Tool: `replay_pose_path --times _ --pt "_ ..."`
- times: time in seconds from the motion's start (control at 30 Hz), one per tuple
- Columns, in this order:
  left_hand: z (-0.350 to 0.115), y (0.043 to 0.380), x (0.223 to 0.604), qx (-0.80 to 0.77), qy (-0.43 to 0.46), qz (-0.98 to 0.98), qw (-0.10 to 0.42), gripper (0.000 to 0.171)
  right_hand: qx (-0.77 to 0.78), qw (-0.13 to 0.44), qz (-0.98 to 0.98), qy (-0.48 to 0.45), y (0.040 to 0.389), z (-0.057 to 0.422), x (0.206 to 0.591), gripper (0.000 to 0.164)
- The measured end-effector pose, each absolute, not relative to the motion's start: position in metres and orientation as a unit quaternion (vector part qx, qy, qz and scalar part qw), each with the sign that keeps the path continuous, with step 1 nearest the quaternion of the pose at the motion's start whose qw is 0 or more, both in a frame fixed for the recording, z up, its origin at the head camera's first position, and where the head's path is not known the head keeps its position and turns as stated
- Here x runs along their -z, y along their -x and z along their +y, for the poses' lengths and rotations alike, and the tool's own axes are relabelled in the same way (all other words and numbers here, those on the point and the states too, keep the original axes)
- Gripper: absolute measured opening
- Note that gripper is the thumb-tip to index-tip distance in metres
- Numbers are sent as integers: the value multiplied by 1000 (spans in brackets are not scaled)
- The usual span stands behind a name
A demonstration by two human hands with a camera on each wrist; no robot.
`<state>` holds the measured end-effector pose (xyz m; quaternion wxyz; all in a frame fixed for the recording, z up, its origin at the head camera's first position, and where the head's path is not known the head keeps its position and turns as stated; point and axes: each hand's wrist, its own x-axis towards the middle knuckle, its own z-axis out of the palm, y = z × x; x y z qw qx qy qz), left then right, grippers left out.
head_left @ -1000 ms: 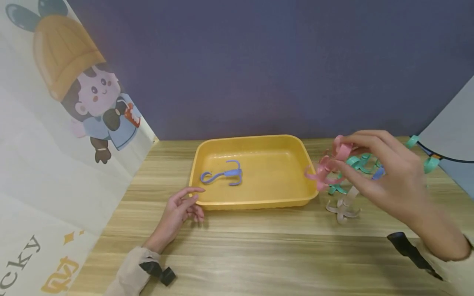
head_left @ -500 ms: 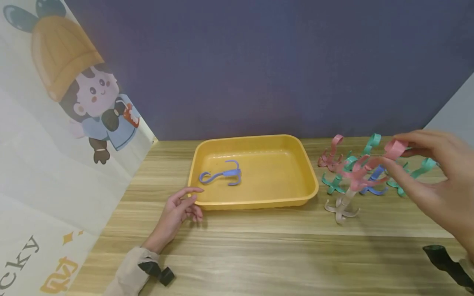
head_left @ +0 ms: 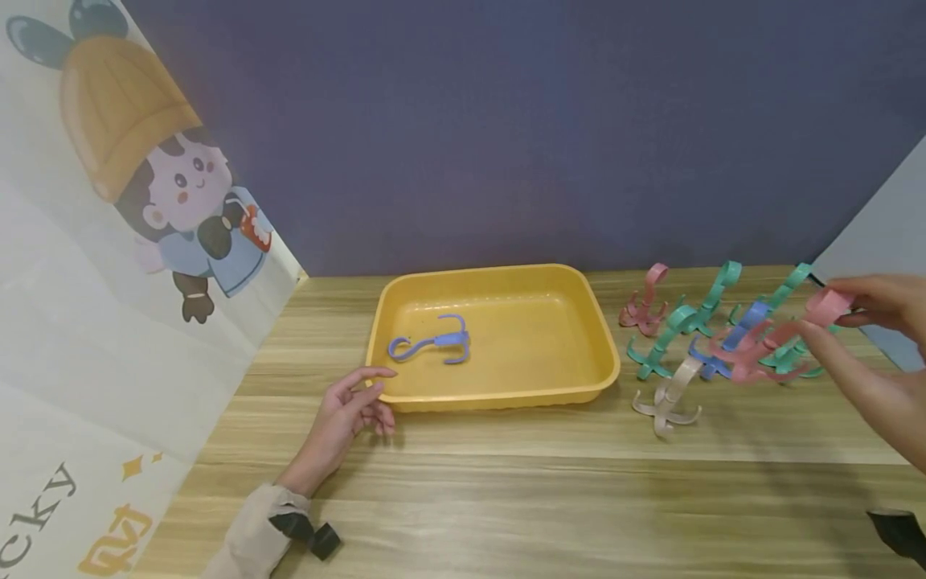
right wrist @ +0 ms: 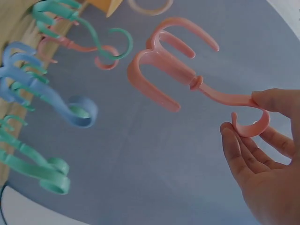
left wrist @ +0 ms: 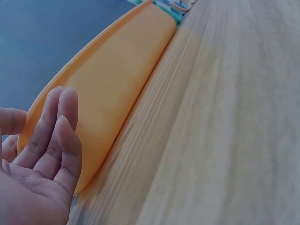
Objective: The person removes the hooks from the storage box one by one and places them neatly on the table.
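In the head view, my left hand (head_left: 343, 422) holds the near left corner of a yellow plastic tray (head_left: 499, 398), its forefinger over the rim and the other fingers outside the wall. A blue claw hanger hook (head_left: 450, 340) lies on its side in the tray. My right hand (head_left: 890, 402) pinches the curled end of a pink claw hanger hook (right wrist: 171, 68) between thumb and fingers. Its prongs point down, in front of the standing hooks. A blue hook (right wrist: 51, 93) and green hooks (right wrist: 51, 176) are near it in the right wrist view.
Right of the tray, on the wooden table (head_left: 448, 498), several claw hooks stand on their prongs: a pink one (head_left: 646, 310), a beige one (head_left: 669, 402), a blue one and several green ones. A dark blue panel (head_left: 506, 145) rises behind, with a printed white wall at left.
My right hand has carried the pink hook rightward from the tray's right edge, past the beige hook, to the standing blue and green ones. My left hand stays at the tray corner.
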<state>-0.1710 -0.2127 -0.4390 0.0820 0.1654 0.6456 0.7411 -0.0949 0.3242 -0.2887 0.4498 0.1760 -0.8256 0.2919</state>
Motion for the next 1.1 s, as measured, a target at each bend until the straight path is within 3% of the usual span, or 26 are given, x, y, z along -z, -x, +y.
replay_pose_path --times 0.1,0.2,0.4,0.5,0.7,1.1 --pt "-213 171 439 -741 -165 646 82 34 -282 438 -839 -159 94 331 298 45" --pt "-213 171 439 -740 -161 648 82 34 -276 425 -847 -158 96 337 308 41" --pt "-213 171 439 -741 -159 648 82 33 -261 396 -866 -158 102 345 328 43" --pt "-213 171 439 -742 -161 645 83 32 -245 374 -881 -151 104 349 336 54" --pt "-212 170 439 -741 -155 648 83 33 -222 303 -922 -95 107 358 348 50" --pt "-213 171 440 -742 -154 647 84 33 -186 278 -939 -85 105 372 364 52"
